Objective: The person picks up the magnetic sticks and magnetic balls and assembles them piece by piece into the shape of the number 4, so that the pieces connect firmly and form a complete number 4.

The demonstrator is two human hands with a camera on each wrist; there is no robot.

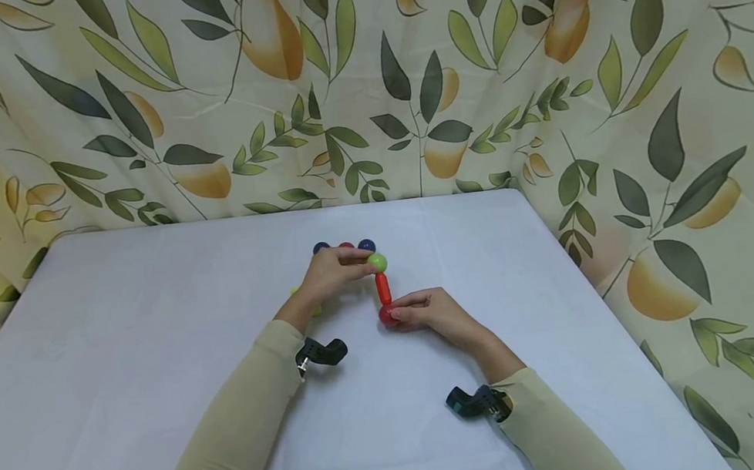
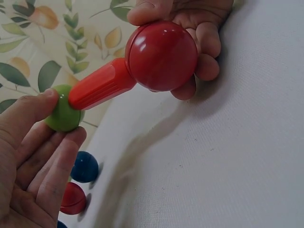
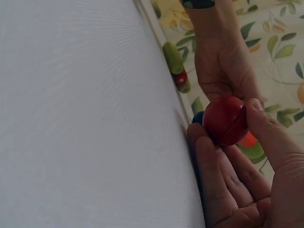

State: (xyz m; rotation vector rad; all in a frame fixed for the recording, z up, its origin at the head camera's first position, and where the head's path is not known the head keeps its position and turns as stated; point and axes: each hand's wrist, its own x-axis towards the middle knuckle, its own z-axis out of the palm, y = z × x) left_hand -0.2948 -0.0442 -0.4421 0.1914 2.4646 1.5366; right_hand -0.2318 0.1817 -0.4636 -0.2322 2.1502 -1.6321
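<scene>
My left hand (image 1: 329,275) pinches a green ball (image 2: 64,109) between thumb and fingertips. From that ball an orange-red ribbed rod (image 2: 102,84) runs to a larger-looking red ball (image 2: 162,56), the three forming one joined piece. The red ball is gripped by my right hand (image 1: 438,315), thumb on one side and fingers on the other, as the right wrist view also shows. Both hands hold the piece low over the white table. Just behind the left hand lie a blue ball (image 1: 367,245), another red ball (image 2: 72,198) and a second blue ball (image 1: 321,247), partly hidden.
Yellow-green rods (image 3: 173,57) with a small red part (image 3: 180,79) lie beyond the left forearm, mostly hidden in the head view. The white table (image 1: 150,330) ends at a leaf-patterned curtain (image 1: 418,106) behind and on the right.
</scene>
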